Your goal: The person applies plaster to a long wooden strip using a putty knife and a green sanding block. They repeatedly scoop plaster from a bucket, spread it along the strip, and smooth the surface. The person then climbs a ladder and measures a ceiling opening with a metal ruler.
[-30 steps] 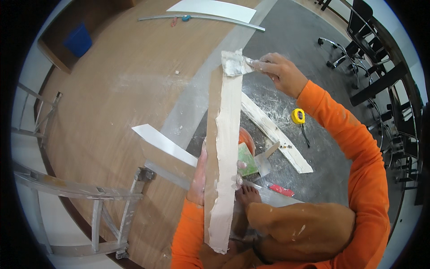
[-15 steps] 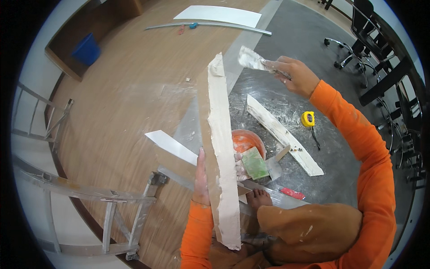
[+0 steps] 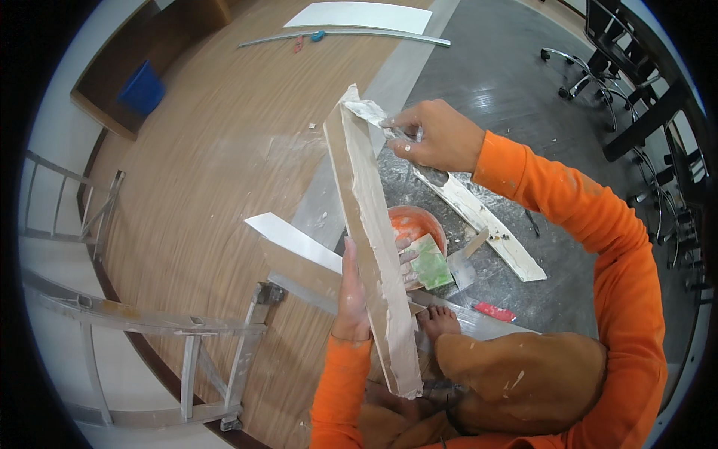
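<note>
My left hand [image 3: 350, 299] is wrapped round a long, narrow board [image 3: 383, 262], its face coated with thick white plaster. The board stands tilted in front of me. Fingertips show past its right edge, against a green, plaster-smeared flat block [image 3: 432, 268]; whether they grip it I cannot tell. With my right hand [image 3: 445, 138] I grip a putty knife [image 3: 365, 111], its plaster-covered blade lying on the board's upper end. An orange bucket [image 3: 420, 217] sits partly hidden behind the board. Beside the block lies a second scraper [image 3: 464, 271].
A plaster-coated strip [image 3: 508, 251] lies on the grey floor, with a red utility knife [image 3: 494, 311] nearer me. White panel pieces [image 3: 288, 236] rest at left, near a metal ladder [image 3: 250, 352]. Farther off are a blue bin [image 3: 142, 88], a metal profile [image 3: 374, 34] and office chairs [image 3: 591, 82].
My right hand has moved left and brought the putty knife onto the board's top end. The board has turned and leans more to the left at the top. My right arm now covers the yellow tape measure.
</note>
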Tool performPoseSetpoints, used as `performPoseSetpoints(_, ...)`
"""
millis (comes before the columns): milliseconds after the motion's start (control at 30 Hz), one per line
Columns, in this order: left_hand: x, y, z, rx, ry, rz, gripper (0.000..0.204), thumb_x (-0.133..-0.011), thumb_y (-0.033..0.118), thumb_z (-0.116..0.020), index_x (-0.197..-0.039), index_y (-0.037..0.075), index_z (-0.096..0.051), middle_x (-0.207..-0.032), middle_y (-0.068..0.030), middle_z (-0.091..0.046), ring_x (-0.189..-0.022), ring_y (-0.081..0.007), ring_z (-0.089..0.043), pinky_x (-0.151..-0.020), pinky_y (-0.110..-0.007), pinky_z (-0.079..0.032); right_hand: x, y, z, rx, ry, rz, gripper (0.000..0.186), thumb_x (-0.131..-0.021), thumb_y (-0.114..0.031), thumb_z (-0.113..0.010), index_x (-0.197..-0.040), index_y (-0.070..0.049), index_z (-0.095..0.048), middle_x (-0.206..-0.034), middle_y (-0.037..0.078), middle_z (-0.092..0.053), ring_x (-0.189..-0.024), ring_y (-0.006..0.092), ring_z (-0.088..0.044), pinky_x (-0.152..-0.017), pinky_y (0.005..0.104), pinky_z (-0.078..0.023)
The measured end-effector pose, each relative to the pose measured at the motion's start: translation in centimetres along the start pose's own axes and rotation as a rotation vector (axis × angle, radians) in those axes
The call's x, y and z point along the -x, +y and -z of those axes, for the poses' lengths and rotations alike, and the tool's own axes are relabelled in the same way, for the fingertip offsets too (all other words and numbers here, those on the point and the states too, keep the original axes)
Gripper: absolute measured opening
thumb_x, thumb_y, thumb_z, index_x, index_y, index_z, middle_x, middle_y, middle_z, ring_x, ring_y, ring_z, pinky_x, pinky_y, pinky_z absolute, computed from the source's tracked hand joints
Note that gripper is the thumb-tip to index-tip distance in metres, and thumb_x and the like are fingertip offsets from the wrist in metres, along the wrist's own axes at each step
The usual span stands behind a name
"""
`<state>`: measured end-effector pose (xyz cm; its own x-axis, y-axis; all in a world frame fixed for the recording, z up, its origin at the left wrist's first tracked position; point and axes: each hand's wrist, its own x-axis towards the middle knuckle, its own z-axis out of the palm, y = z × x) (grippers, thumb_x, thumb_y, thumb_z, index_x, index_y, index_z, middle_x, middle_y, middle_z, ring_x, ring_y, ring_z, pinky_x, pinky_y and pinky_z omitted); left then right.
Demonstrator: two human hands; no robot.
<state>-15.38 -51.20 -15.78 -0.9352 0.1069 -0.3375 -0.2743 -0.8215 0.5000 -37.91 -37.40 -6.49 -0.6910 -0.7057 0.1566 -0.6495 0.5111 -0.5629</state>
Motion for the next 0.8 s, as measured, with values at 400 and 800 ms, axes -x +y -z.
performPoseSetpoints(400,-0.2,0.3,3.0,0.096,0.048,-0.049,0.081,-0.105,0.068,-0.03,-0.153,0.004,-0.042,-0.141,-0.0195,-0.058,-0.127,-0.0322,-0.061,-0.104,-0.047,-0.054,4.9,-3.6,-5.0,-0.02,-0.175,0.059,0.047,-0.079,-0.029,-0.073,-0.113,0.003,-0.075,-0.085,0.027,-0.071,-0.077,0.0428,-0.07,-0.075,0.0451,-0.056)
performPoseSetpoints(800,0.0,-0.6,12.9,0.137,-0.042,-0.244,0.085,-0.104,0.069,-0.027,-0.163,0.007,-0.024,-0.154,-0.0267,-0.045,-0.137,-0.0396,-0.05,-0.113,-0.054,-0.046,13.2,-7.9,-14.8,-0.082,-0.335,0.156,0.039,-0.078,-0.016,-0.077,-0.114,-0.002,-0.075,-0.082,0.021,-0.067,-0.061,0.0335,-0.062,-0.062,0.0396,-0.052)
